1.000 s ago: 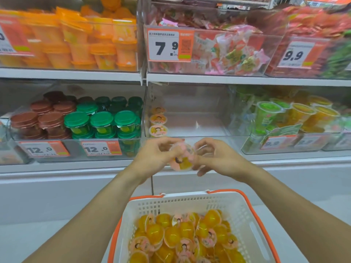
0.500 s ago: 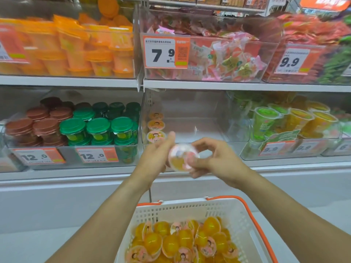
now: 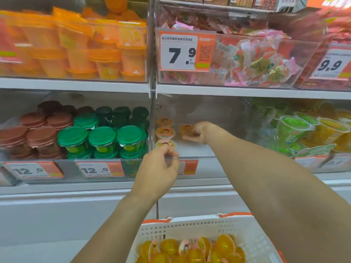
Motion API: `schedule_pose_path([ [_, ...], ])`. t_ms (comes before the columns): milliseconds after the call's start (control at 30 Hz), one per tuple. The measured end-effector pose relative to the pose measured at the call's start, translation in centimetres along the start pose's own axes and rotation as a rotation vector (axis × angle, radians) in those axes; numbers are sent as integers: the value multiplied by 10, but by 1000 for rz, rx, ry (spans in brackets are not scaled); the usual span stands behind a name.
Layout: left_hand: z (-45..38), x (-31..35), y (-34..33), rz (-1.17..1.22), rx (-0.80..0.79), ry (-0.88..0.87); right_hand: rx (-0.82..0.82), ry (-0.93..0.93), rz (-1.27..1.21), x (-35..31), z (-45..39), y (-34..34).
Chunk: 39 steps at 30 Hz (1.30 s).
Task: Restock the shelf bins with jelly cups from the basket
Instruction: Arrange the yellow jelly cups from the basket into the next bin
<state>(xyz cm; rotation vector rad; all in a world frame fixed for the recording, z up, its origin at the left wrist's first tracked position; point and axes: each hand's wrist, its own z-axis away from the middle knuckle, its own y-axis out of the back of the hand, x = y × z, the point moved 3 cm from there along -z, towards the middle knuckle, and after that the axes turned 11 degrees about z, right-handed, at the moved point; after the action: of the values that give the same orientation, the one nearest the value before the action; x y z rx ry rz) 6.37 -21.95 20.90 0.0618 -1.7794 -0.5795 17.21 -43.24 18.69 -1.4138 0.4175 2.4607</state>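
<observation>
1. A shop shelf is filling the view, its two white boards carrying clear plastic bins with orange price tags clipped to their fronts.
2. The right hand is reaching deep into the clear bin in the middle of the lower board, its fingers curling round a jelly cup seen blurred through the plastic, low in the bin; whether the cup is touching the bin floor cannot be told.
3. Just left of that cup, three more jelly cups are sitting in a row along the bin's left wall, running front to back.
4. The left hand is hovering in front of the same bin's front edge, its fingers loosely bent with the tips drawn together and gripping nothing that shows.
5. Below both forearms, the white basket with orange trim is sitting at the bottom of the view, holding a heap of yellow jelly cups.
6. On the lower board, green-lidded tubs and brown-lidded tubs are standing to the left, and green and yellow cups are crowding the bin to the right.
7. On the upper board, orange cups are filling the left bin, while wrapped sweets are lying behind a tag marked 7.9.
</observation>
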Motion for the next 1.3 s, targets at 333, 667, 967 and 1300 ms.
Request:
schedule_pose_path([
  [333, -5, -1, 3, 0, 9, -29, 219, 39, 46, -7, -47, -13],
  [667, -1, 7, -1, -38, 17, -114, 246, 169, 342, -22, -7, 1],
  [967, 32, -14, -20, -353, -401, 42, 495, 844, 295, 49, 173, 22],
  [1300, 176, -170, -100, -566, -711, 613, -180, 268, 1191, 319, 177, 13],
])
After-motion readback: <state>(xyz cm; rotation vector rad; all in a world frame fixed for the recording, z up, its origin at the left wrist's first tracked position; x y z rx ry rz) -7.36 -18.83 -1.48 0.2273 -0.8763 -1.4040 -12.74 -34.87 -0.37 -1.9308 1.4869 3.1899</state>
